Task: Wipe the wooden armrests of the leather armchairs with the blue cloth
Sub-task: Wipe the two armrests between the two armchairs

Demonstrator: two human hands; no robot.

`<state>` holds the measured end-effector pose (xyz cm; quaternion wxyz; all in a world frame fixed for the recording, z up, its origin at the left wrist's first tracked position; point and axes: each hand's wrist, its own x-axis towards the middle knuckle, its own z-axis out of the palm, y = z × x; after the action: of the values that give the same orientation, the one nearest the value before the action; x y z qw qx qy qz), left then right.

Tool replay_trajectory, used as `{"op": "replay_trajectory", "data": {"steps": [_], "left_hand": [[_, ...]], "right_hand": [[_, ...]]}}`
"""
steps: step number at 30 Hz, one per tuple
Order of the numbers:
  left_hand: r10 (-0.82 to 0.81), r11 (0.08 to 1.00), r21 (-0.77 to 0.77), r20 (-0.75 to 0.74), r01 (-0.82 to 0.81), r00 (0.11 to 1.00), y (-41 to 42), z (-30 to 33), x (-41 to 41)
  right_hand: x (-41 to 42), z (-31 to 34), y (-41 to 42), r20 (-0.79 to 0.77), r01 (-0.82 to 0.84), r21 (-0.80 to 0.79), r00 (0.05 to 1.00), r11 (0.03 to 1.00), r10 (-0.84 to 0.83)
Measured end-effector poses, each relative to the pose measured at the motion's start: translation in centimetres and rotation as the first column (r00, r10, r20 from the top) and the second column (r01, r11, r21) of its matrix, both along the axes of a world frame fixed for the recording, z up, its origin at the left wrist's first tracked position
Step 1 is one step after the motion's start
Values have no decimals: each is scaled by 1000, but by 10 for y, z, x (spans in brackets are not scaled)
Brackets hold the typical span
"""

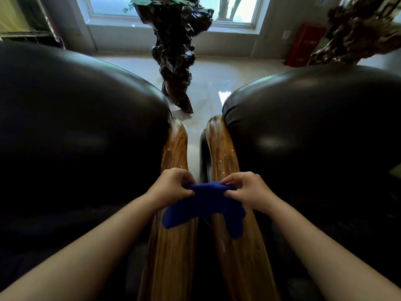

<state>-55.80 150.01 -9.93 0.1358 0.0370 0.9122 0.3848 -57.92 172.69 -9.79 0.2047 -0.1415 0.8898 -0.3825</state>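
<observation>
Both hands, left (173, 187) and right (249, 191), pinch the blue cloth (206, 207) stretched crosswise; armrests (171, 246) run lengthwise.

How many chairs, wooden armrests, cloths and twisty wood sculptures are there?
Black leather armchairs: 2
Wooden armrests: 2
Blue cloth: 1
Dark root sculptures: 2
Total: 7

Two bare forearms, left hand (171, 186), right hand (247, 190), no sleeves

cloth (204, 205): deep blue, plain
armrests (173, 235): golden-brown, streaked grain
armchairs (76, 127): glossy black
floor (208, 83): pale cream
</observation>
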Motion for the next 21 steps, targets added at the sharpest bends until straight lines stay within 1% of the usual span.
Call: {"op": "replay_trajectory", "data": {"steps": [3,6,11,14,16,19,21], "left_hand": [[18,999,36,-7,-17,1000,32,20,4],[57,998,27,-30,-56,998,60,33,5],[95,995,39,18,-95,995,107,36,10],[104,993,52,25,-106,994,121,26,15],[112,993,41,-11,-111,994,128,14,21],[86,996,-24,-80,-88,993,136,-15,30],[39,996,-81,-70,-45,997,139,-40,36]], "right_hand": [[-1,21,35,-45,-30,3,999,1000,30],[-5,32,64,-67,-70,11,995,998,70],[-10,35,109,-79,-95,25,992,995,97],[-10,24,125,-71,-101,24,992,995,103],[-6,11,131,-64,-101,19,993,995,102],[4,-20,135,-43,-118,43,992,992,120],[11,-46,134,-31,-117,81,992,990,119]]}}
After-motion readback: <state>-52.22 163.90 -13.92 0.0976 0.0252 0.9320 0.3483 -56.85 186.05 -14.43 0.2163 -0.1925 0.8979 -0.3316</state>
